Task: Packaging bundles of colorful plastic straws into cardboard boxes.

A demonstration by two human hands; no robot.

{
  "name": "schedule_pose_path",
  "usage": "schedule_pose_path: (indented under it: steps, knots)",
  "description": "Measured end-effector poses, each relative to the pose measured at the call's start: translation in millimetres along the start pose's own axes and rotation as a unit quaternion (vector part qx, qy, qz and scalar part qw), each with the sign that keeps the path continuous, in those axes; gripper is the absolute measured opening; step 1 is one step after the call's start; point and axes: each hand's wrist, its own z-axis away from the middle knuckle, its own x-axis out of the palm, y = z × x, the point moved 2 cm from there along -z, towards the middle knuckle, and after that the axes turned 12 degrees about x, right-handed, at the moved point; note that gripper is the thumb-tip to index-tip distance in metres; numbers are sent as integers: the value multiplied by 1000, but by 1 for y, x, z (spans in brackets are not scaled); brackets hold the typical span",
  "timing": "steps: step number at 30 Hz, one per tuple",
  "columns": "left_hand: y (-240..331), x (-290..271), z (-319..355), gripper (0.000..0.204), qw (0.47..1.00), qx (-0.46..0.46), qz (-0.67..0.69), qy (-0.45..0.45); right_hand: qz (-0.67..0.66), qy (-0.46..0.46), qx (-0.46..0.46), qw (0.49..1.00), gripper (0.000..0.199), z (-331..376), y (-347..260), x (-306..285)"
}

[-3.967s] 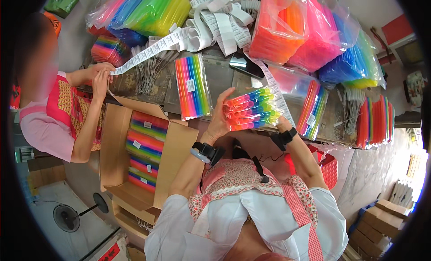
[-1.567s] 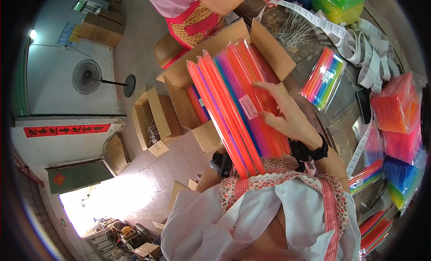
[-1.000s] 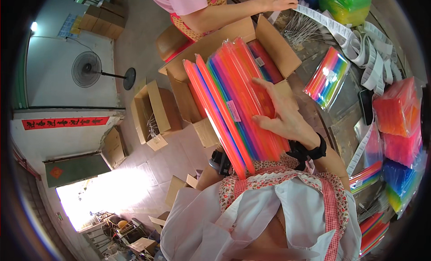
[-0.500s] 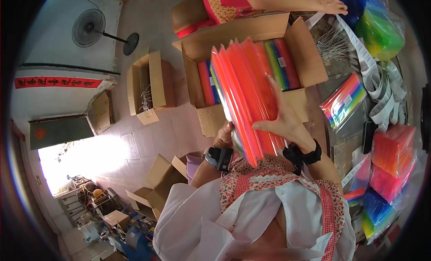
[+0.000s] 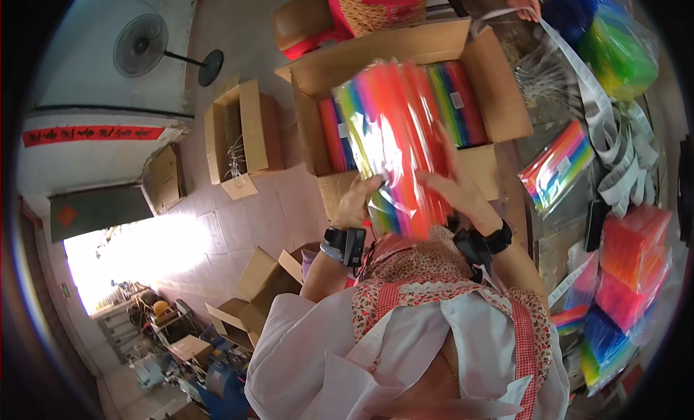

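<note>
A glossy, clear-wrapped stack of rainbow-striped packs (image 5: 394,142), red-orange down its right half and whitened by glare, is held over the near side of an open carton (image 5: 497,84). The left hand (image 5: 356,202) clamps its left edge, thumb on top (the other fingers are mostly hidden), while the right hand's (image 5: 459,187) thumb and fingers stand wide apart against its right side. White labels (image 5: 457,100) on the boxed packs (image 5: 466,125) are too small to read, and dark characters blur along a red banner (image 5: 94,136) at left.
</note>
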Motion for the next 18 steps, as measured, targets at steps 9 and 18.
schedule_pose_path:
  steps: [9,18]
  knots:
    - [9,-108,-86,42,979,-122,-24,161,72,-22,148,986,58,-11,89,-24]
    - [24,-172,-142,48,947,-78,-276,148,157,-14,158,975,45,-10,122,-24]
